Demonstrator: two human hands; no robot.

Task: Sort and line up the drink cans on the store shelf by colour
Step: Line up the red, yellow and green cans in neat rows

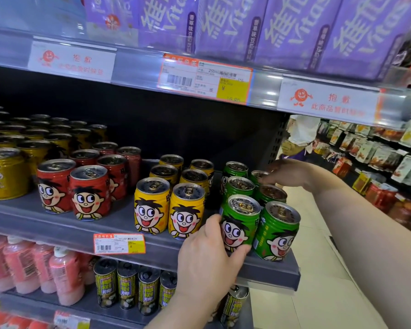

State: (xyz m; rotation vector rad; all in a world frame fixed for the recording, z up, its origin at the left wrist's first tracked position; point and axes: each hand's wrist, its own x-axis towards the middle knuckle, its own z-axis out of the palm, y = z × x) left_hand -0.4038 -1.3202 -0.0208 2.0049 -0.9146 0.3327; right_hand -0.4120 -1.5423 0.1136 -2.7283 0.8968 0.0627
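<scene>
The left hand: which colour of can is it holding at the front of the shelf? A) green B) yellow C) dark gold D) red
A: the left hand has its thumb and fingers curled round the front green can, while the red cans and yellow cans stand untouched further left.

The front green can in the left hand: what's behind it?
Behind the green can that the left hand grips stand two more green cans, in a row running back. The right hand rests on cans beside them. Their lower parts are covered.
</scene>
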